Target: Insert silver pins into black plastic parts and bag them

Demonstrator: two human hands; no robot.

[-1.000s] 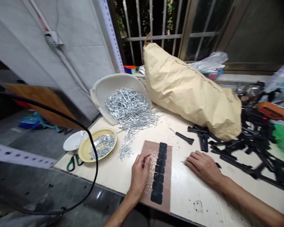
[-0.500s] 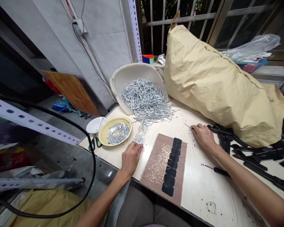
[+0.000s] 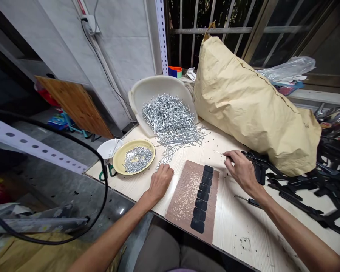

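My left hand (image 3: 160, 182) rests on the table with its fingers curled down at the near end of the loose metal pins. Its fingertips are hidden, so what they hold, if anything, cannot be made out. In my right hand (image 3: 240, 170) is a thin light-coloured rod (image 3: 218, 152), pinched and pointing left above the table. Between the hands lies a brown board (image 3: 181, 204) with pale specks. Black rounded pieces (image 3: 202, 194) lie in a row along its right side. A yellow dish (image 3: 117, 160) of small shiny metal parts (image 3: 138, 158) stands left of my left hand.
A tilted white basin (image 3: 136, 100) spills a heap of metal pins (image 3: 172, 117) onto the table. Behind sits a large tan sack (image 3: 252, 102). Black parts (image 3: 297, 189) are piled at the right, near a dark-handled tool (image 3: 252, 202). Green-handled scissors (image 3: 111, 170) lie by the dish.
My left hand has moved slightly right and forward, over the small parts beside the pins. My right hand has turned a little, still holding the rod. The view has shifted slightly.
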